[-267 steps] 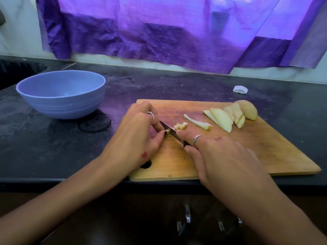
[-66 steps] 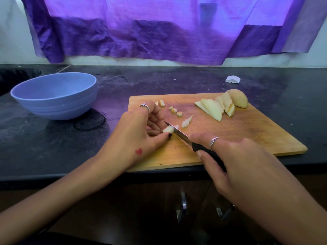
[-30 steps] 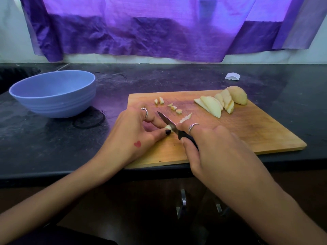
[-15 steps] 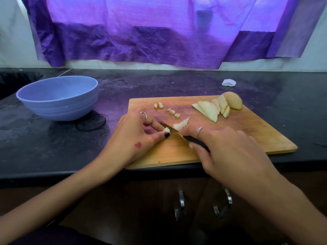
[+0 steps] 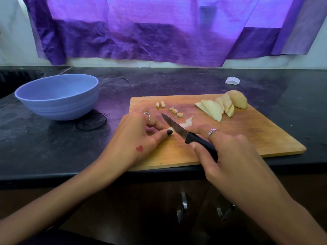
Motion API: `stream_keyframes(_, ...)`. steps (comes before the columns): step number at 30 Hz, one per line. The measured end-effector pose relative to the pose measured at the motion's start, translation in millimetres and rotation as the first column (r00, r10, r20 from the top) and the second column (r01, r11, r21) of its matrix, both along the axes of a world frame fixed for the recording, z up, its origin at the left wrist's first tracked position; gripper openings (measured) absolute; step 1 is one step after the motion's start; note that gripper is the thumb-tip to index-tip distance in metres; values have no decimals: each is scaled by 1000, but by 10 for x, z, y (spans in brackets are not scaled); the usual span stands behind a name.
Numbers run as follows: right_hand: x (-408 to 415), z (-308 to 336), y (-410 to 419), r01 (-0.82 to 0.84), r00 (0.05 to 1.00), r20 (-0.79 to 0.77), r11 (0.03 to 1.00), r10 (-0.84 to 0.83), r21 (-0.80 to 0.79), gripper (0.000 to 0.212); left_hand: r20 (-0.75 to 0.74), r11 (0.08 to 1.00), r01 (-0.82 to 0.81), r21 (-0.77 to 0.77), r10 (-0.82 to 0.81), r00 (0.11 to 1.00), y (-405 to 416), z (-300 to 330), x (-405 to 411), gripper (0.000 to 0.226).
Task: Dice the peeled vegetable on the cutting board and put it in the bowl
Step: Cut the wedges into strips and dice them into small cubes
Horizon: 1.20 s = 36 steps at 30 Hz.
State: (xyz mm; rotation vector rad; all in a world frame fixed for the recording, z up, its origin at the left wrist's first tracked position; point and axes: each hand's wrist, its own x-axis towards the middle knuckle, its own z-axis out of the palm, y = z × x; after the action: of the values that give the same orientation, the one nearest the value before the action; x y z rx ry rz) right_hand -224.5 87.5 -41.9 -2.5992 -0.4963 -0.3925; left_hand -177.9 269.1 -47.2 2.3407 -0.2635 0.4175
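Gripping knife (image 5: pixel 178 129), right hand (image 5: pixel 230 152); left hand (image 5: pixel 136 137) pinches veg piece (image 5: pixel 171 133).

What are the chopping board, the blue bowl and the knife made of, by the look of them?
Cutting board: wood, visible grain, worn matte with knife marks.
Bowl: likely plastic or a matte composite; dull, ridged sides.
Knife: dark metal blade, black, probably plastic handle held by the right hand.
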Motion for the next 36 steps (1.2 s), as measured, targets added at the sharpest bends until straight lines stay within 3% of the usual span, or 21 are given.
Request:
stream_keyframes(21, 18, 32, 46, 11, 999, -48, 996, -7, 88, 27, 37, 998, -44, 39, 43, 998, 20, -21, 26, 7)
stream_keyframes(36, -6, 93, 122, 42, 991, -132, 992, -27, 115, 26, 82, 998, 12, 61, -17, 996, 46, -14, 100, 7)
